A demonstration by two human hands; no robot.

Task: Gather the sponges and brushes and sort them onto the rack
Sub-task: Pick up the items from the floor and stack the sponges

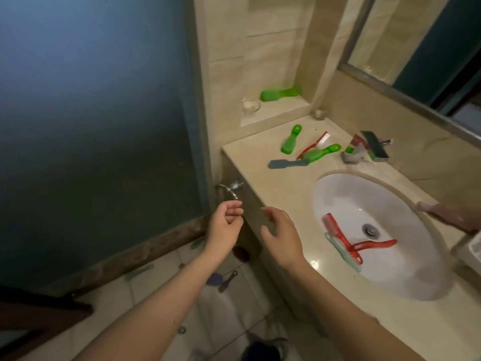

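Several brushes lie on the beige counter (273,178): two green brushes (290,140) (321,152), a red one (313,147) and a grey-blue one (289,163). Another green brush (279,93) rests on the wall ledge. In the white sink (416,269) lie a red brush (343,238), a second red one (374,244) and a pale teal brush (342,252). My left hand (225,225) hangs beside the counter's left end, fingers loosely curled and holding nothing. My right hand (282,234) hovers at the counter's front corner, fingers relaxed and spread.
A chrome faucet (364,149) stands behind the sink. A frosted glass door (91,126) fills the left. A metal hook (230,188) sticks out from the counter's side. A glass dish (250,106) sits on the ledge. Dark brushes (226,281) lie on the tiled floor. A white basket edge (471,254) shows at right.
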